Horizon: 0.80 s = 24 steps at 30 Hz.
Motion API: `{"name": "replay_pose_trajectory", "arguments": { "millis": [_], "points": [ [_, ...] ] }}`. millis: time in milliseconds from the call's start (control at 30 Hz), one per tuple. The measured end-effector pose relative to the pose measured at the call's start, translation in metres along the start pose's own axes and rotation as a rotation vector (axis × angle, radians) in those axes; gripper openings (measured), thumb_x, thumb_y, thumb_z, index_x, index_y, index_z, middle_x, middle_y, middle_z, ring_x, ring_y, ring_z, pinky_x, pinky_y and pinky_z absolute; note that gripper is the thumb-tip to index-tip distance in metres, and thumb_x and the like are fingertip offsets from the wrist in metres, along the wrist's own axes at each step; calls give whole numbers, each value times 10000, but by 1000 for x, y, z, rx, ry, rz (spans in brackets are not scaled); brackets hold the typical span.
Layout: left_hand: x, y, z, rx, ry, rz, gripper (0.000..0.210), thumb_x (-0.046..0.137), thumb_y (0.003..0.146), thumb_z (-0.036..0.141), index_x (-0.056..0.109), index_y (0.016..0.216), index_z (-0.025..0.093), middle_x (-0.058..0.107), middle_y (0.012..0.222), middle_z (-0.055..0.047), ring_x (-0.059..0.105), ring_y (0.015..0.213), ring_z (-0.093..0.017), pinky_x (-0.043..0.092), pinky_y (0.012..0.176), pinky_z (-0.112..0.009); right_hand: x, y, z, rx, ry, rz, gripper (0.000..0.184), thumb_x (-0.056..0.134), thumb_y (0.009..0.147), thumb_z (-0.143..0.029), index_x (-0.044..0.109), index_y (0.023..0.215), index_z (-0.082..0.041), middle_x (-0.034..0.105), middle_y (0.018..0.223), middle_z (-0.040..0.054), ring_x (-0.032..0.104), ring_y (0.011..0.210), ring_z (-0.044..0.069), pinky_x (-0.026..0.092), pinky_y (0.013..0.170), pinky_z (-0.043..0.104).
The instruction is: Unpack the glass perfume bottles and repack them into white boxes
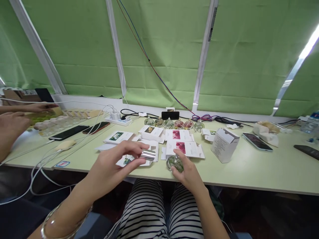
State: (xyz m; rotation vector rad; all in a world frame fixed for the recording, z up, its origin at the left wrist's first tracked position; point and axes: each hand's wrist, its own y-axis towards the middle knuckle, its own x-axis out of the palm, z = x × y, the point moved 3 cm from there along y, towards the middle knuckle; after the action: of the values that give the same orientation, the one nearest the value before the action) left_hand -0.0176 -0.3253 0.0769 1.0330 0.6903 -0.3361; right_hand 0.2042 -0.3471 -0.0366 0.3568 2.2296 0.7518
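Note:
Between the thumb and fingers of my left hand is a shiny silver cap, held above the flat cartons. My right hand grips a round glass perfume bottle with green inside, close to the table's front edge. Cap and bottle are apart. Behind the hands lie flattened white cartons, one with a pink flower picture and one with a green picture. A white box stands upright to the right, its top flap raised.
Several round bottles line up at the back before a dark phone. Phones lie left and right. White cables and a power strip cross the left side, where another person's hands work beside a clear tray.

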Motion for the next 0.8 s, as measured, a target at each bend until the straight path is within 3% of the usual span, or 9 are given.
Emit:
{"name": "replay_pose_trajectory", "arguments": {
  "millis": [100,300,400,567,700,800],
  "points": [
    [-12,-12,-9,-84,-36,77,109,580,822,330,497,858,270,653,959,4,620,939,-194,539,747,-314,0,-1,0,11,2,-9,517,504,779,-189,392,1282,-224,564,1218,61,574,1058,189,481,884,315],
    [-24,-7,-27,-186,-85,200,141,599,796,358,493,830,270,648,954,-1,605,984,-220,546,769,-338,0,-2,0,-6,-7,0,526,502,783,-195,382,1295,-220,543,1250,67,547,1110,194,465,921,328],
    [-18,-5,-25,-182,-105,169,140,601,798,348,498,833,260,647,957,-4,604,979,-208,542,765,-317,1,-4,1,-24,-25,0,579,486,798,-193,312,1349,-228,518,1281,71,516,1155,206,455,936,350],
    [24,10,-13,-136,-163,-17,112,563,832,317,517,871,223,650,950,-20,626,848,-161,529,710,-279,4,-5,2,29,-15,-6,727,489,818,-222,90,1426,-218,487,1309,106,522,1148,229,475,900,384],
    [67,36,-5,-57,-197,-114,100,534,857,256,538,947,213,641,956,-16,609,818,-138,501,749,-276,5,-4,3,61,4,-5,750,495,815,-217,60,1426,-213,546,1230,113,553,1107,235,484,877,402],
    [89,47,-2,-8,-188,-268,122,503,874,222,539,991,227,638,956,-2,602,850,-147,480,768,-287,6,-5,4,47,11,-3,761,495,808,-203,49,1424,-209,525,1261,123,561,1098,232,492,865,396]
  ]
}}
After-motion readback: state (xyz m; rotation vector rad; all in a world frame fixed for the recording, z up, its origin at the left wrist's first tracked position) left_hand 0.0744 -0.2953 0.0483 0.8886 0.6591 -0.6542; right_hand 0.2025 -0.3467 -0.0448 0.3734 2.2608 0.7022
